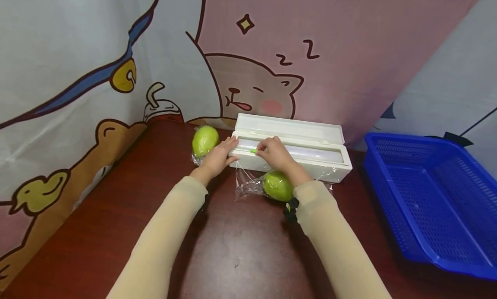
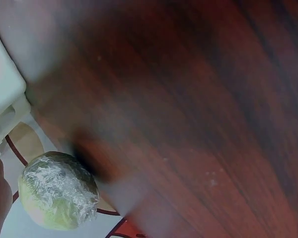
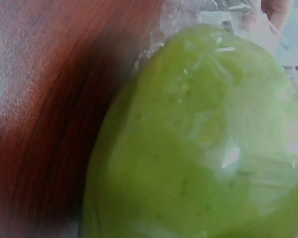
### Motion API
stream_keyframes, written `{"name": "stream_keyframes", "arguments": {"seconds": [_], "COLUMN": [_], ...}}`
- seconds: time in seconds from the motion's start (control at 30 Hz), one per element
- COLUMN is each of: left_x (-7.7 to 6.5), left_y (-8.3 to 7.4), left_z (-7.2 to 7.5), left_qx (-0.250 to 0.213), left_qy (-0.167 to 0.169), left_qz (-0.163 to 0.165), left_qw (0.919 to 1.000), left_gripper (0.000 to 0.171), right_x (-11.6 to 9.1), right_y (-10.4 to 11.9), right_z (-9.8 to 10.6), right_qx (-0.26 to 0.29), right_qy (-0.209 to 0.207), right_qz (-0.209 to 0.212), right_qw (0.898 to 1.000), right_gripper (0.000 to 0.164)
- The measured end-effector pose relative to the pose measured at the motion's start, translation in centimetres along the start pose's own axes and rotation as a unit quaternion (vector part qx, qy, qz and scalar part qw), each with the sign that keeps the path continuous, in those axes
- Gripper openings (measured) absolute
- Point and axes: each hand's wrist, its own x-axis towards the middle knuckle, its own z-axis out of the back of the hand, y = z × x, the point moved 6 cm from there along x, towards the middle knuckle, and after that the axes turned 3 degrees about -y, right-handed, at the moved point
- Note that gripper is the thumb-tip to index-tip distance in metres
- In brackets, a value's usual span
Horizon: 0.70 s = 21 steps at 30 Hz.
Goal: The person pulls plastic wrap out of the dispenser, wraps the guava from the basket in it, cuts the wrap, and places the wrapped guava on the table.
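A long white cling film box (image 1: 289,161) stands on the table with its lid (image 1: 289,128) raised and a film roll (image 1: 310,153) inside. My left hand (image 1: 218,155) rests on the box's left end, fingers extended over the top and thumb along the front. With my right hand (image 1: 275,153) I pinch a small green slide cutter (image 1: 253,151) at the box's front edge, left of its middle. Clear film (image 1: 248,184) hangs down the front around a green mango-like fruit (image 1: 278,186), which lies under my right wrist and fills much of the right wrist view.
Another green fruit (image 1: 205,140), wrapped in film, sits left of the box, close to my left hand. At the right stands a blue plastic basket (image 1: 392,191). The dark red-brown table (image 1: 237,256) meets a cartoon-printed cloth (image 1: 341,53) behind the box.
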Motion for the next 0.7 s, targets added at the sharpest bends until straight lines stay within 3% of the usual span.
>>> {"name": "stream_keyframes", "arguments": {"seconds": [0.27, 0.7], "left_x": [-0.1, 0.0], "left_y": [0.1, 0.0], "left_z": [-0.1, -0.1], "left_qx": [-0.002, -0.001], "left_qy": [-0.013, -0.011], "left_qz": [-0.002, -0.001], "left_qw": [0.9999, 0.9999], "left_gripper": [0.059, 0.061], "right_x": [-0.7, -2.2], "right_y": [-0.5, -3.5], "right_z": [0.8, 3.2], "right_qx": [-0.012, -0.030], "right_qy": [0.011, 0.029], "right_qz": [0.016, 0.010], "right_qw": [1.000, 0.999], "right_gripper": [0.016, 0.014]}}
